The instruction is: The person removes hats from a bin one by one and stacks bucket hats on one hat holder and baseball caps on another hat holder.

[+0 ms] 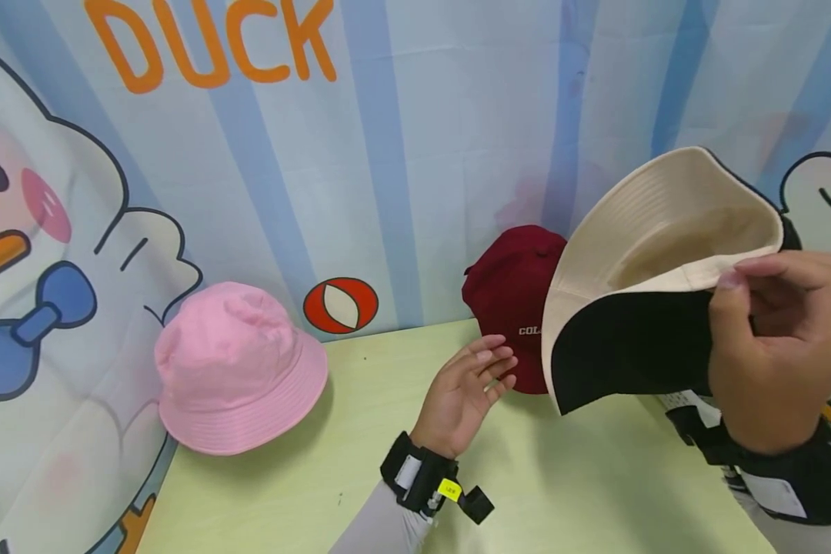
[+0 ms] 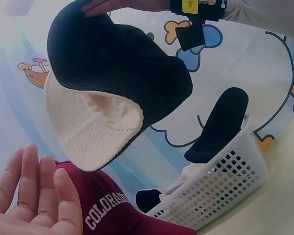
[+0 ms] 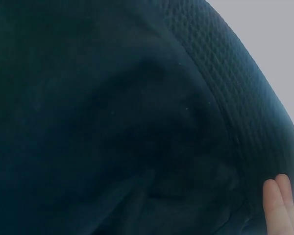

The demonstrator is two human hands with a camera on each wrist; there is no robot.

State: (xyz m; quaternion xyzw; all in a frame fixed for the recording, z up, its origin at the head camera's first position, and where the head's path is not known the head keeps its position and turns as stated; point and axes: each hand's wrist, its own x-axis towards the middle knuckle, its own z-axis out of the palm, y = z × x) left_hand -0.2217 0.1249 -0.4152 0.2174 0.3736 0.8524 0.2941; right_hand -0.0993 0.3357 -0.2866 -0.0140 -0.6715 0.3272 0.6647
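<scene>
- Right hand (image 1: 775,362) lifted over the right side of the counter (image 1: 360,462), grip curled round the rim of a black-and-cream bucket hat (image 1: 658,285); thumb on the cream edge, fingers behind the black cloth.
- Bucket hat is off the counter, tilted, opening up: smooth cream lining with stitched rings on the brim, black outer side. Right wrist view shows only dark cloth with a waffle-like weave plus two fingertips (image 3: 276,196) at the lower right.
- Left hand (image 1: 464,392) near the counter's middle, palm up, grip empty, fingers straight and loose, just beside a maroon cap (image 1: 515,300); touching or not, can't tell.
- Maroon cap sits at the back edge of the counter against the backdrop; soft cotton dome, white embroidered letters, "COLORADO" in the left wrist view.
- Pink bucket hat (image 1: 238,369) near the back left corner, crown up, soft matte cloth, round floppy brim.
- White plastic basket (image 2: 220,186), perforated walls, at the right end, dark and pale cloth items inside.
- Counter is pale green, smooth. Backdrop (image 1: 415,154) is a creased printed sheet, blue stripes, cartoon ducks, orange "DUCK".
</scene>
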